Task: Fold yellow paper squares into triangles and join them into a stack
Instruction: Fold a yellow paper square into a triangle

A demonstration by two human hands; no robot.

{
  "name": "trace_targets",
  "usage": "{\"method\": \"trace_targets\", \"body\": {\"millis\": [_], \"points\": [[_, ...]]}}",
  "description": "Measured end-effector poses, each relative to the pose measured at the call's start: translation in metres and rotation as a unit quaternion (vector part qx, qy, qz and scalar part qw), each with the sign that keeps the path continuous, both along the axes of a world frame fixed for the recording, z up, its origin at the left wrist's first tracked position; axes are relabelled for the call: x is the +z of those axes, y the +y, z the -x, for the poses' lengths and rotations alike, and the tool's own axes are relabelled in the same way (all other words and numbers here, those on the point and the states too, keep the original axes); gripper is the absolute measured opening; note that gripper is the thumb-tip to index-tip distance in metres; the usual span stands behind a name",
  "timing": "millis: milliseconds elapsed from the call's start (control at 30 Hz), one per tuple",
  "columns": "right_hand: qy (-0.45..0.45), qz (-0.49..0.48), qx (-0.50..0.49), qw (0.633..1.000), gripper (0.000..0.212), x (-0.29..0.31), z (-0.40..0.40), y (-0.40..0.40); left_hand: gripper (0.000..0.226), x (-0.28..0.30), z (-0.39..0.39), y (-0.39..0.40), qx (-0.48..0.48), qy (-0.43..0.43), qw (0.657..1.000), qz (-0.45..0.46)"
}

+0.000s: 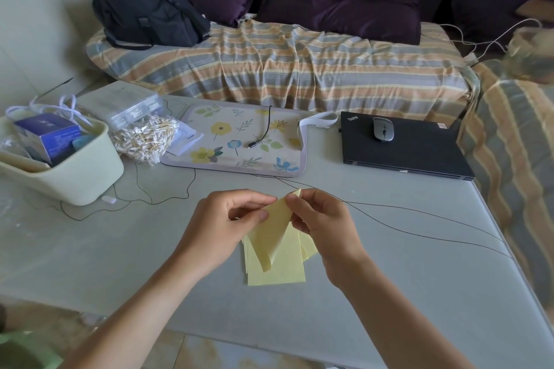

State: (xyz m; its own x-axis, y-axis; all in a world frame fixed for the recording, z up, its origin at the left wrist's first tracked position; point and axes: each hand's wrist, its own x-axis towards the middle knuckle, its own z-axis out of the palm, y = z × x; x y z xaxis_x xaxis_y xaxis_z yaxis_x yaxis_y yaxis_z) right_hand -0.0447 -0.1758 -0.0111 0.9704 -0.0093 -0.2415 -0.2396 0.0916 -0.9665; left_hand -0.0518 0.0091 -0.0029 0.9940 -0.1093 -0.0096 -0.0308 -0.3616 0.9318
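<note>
Pale yellow paper squares glow against the grey-green surface, and a floral mat shows yellow and blue blooms on cream. Behind, a black laptop, an orange-and-grey striped blanket, deep purple cushions.

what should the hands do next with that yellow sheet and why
Probably bring the pinched corners together and crease. The left hand and right hand both pinch the top of one curled yellow sheet, which is lifted over the flat pile and not yet creased.

Grey table before a striped-covered sofa (dark purple cushions).
</note>
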Motion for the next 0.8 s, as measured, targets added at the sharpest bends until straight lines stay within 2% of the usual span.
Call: {"method": "trace_targets", "body": {"millis": [600,800], "points": [[0.013,-0.052,-0.018,0.998,0.011,0.0039,0.0002,-0.0006,0.026,0.0012,-0.0017,0.0048,-0.006,0.038,0.998,0.041],[0.034,-0.07,-0.034,0.996,0.016,0.0043,-0.0006,0.0003,0.025,0.0046,-0.0005,0.0039,-0.006,0.05,0.998,0.049]]}}
